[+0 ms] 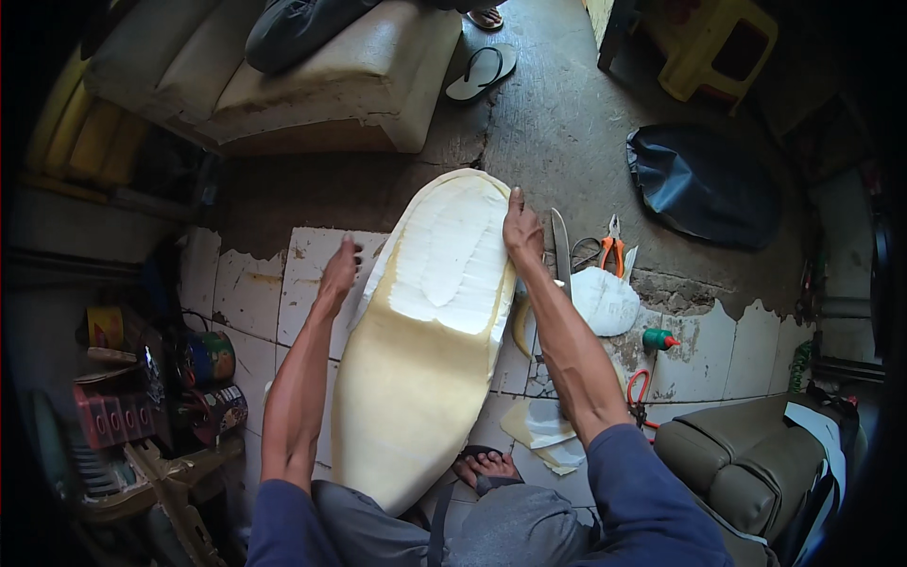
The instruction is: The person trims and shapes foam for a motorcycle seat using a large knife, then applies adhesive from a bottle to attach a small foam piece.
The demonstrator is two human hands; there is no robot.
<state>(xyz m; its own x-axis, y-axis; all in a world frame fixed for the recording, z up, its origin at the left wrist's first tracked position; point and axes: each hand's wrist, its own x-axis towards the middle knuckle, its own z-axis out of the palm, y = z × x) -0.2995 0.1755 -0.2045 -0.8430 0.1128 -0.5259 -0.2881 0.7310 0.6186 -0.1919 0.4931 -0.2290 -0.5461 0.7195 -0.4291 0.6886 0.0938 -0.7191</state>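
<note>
A long motorcycle seat foam (406,397) lies slanted across my lap and reaches away over the floor. Its near half is smooth and yellowish; a white, rough-cut foam layer (449,250) covers the far half. My right hand (523,229) grips the foam's far right edge, thumb on top and fingers hidden below the rim. Just off the left edge, my left hand (341,271) is raised side-on with nothing in it, its fingers apart. Right of the foam lie a long knife blade (561,241), orange-handled pliers (612,250) and a white foam offcut (605,300).
A green bottle with red tip (659,339), red-handled scissors (640,392) and foam scraps (545,430) lie to the right. A brown padded seat (727,463) stands near right, a black cover (699,184) far right. Someone sits on a worn sofa (321,71); cans (210,357) stand left.
</note>
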